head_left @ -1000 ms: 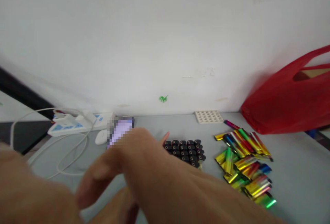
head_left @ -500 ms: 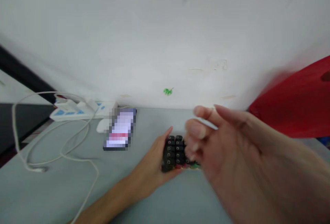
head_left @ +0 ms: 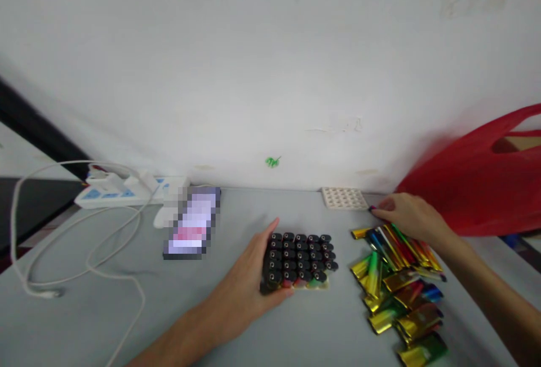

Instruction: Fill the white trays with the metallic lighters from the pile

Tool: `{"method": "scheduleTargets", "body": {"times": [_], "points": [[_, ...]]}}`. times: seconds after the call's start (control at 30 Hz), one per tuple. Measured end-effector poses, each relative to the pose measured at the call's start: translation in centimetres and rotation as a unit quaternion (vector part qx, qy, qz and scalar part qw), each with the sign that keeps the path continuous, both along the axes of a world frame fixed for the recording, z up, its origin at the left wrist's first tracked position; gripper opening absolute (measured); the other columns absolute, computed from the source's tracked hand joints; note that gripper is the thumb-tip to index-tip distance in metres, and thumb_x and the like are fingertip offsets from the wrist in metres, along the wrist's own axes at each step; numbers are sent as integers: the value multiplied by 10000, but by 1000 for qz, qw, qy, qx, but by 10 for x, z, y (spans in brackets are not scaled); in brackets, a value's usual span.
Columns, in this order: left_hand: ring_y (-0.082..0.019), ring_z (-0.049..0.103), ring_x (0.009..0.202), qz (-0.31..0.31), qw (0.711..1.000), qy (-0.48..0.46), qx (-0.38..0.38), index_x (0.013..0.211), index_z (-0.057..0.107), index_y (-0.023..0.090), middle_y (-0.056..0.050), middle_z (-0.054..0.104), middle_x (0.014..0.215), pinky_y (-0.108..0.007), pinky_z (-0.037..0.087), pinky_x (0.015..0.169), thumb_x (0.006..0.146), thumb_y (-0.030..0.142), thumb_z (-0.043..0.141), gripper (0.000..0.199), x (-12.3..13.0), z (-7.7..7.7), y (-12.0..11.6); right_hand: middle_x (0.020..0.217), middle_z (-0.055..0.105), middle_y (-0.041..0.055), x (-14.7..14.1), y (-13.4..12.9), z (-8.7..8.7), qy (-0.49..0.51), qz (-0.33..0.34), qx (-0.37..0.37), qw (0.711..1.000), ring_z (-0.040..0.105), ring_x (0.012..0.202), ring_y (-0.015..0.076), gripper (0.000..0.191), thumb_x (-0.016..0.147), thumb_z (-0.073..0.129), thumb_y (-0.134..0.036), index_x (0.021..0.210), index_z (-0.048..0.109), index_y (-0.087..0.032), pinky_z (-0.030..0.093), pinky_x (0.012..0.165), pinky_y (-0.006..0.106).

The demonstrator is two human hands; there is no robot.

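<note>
My left hand [head_left: 249,268] grips the left side of a block of black-topped pieces [head_left: 302,257], set in rows in a pale holder near the middle of the table. Coloured sides, red and green, show at its front edge. Over at the right, my right hand [head_left: 408,215] has its fingertips pinched on a small dark-ended piece, mostly hidden by the fingers. Just below that hand lies a loose pile of shiny gold and coloured pieces [head_left: 395,282]. A white tray with rows of holes [head_left: 345,198] rests against the wall, left of my right fingertips.
A phone [head_left: 194,223] lies left of centre on the grey table [head_left: 236,327]. Behind it are a white power strip [head_left: 127,192] and a white rounded item [head_left: 164,216]. A white cable [head_left: 137,279] loops across the left. At the back right stands a red bag [head_left: 473,186].
My right hand has moved from in front of the block to the back right, uncovering the block, the white tray and the pile. My left hand still grips the block.
</note>
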State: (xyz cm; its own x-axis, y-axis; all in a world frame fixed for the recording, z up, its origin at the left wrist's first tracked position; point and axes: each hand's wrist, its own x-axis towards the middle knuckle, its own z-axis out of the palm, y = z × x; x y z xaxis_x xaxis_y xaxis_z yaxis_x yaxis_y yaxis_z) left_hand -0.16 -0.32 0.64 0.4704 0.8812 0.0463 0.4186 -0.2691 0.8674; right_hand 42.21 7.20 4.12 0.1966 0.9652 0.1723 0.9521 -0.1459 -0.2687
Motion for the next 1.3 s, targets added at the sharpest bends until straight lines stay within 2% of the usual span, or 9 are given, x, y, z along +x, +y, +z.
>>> {"method": "scheduleTargets", "body": {"times": [0.13, 0.27, 0.5, 0.67, 0.8, 0.9, 1.07, 1.17, 1.3], "points": [[-393, 551, 1538, 6, 1000, 3, -3, 1778, 210, 307, -153, 540, 1682, -623, 387, 1328, 917, 225, 839, 1070, 0, 1, -1, 703, 801, 106, 1, 12, -12, 19, -14, -40, 999, 803, 714, 314, 243, 813, 857, -438, 699, 796, -233, 538, 677, 360], [-387, 546, 1542, 8, 1000, -3, -13, 1779, 209, 307, -155, 532, 1688, -614, 387, 1333, 915, 229, 840, 1072, 0, 1, -1, 832, 837, 139, 0, 17, -12, 45, -21, -10, 999, 807, 813, 370, 200, 851, 790, -409, 769, 779, -226, 558, 745, 422], [-392, 555, 1531, 11, 1000, -8, -9, 1780, 222, 296, -157, 538, 1682, -606, 397, 1326, 903, 222, 842, 1077, 0, 0, -1, 1121, 802, 197, -23, 5, 16, 144, 3, 146, 979, 776, 1001, 351, 406, 1050, 564, -527, 1221, 673, -175, 568, 907, 456], [-395, 541, 1542, 10, 1000, -6, -4, 1780, 212, 308, -162, 523, 1694, -624, 377, 1331, 898, 209, 850, 1093, 0, -4, 0, 1147, 764, 133, -71, -19, 30, 226, 80, 151, 959, 722, 997, 282, 509, 1095, 509, -655, 1277, 692, -217, 555, 857, 384], [-392, 531, 1554, 11, 1000, -8, -4, 1776, 231, 304, -154, 518, 1701, -610, 368, 1342, 903, 232, 857, 1078, 0, -3, 0, 739, 519, -23, -118, -44, 34, 500, 95, 14, 861, 434, 595, 148, 533, 1035, 637, -714, 1124, 756, -201, 331, 522, 266], [-387, 527, 1558, 9, 1000, -7, -6, 1781, 216, 304, -153, 511, 1707, -601, 379, 1339, 915, 236, 850, 1075, 0, -2, 0, 646, 333, -89, -142, -60, 27, 630, 95, -50, 769, 206, 533, 99, 520, 1007, 690, -711, 1011, 731, -192, 158, 488, 251], [-381, 516, 1569, 7, 1000, -3, -7, 1775, 231, 315, -145, 504, 1716, -598, 367, 1348, 895, 231, 873, 1092, 0, 1, 0, 644, 471, -58, -158, -72, 7, 715, 75, -50, 693, 270, 525, 106, 485, 1031, 666, -703, 1004, 711, -220, 216, 480, 247], [-385, 526, 1565, 12, 1000, -6, -9, 1775, 239, 326, -139, 518, 1708, -605, 367, 1348, 909, 238, 858, 1068, -1, 2, -1, 647, 439, -55, -157, -73, -1, 749, 58, -72, 656, 256, 540, 109, 533, 983, 719, -726, 860, 683, -209, 221, 470, 241], [-401, 543, 1550, 16, 1000, 5, -9, 1785, 215, 347, -137, 527, 1702, -630, 379, 1335, 911, 240, 851, 1087, -2, 0, -2, 605, 320, -64, -151, -72, -6, 800, 62, -115, 586, 198, 554, 117, 677, 942, 728, -764, 623, 458, -231, 216, 467, 248]]}}
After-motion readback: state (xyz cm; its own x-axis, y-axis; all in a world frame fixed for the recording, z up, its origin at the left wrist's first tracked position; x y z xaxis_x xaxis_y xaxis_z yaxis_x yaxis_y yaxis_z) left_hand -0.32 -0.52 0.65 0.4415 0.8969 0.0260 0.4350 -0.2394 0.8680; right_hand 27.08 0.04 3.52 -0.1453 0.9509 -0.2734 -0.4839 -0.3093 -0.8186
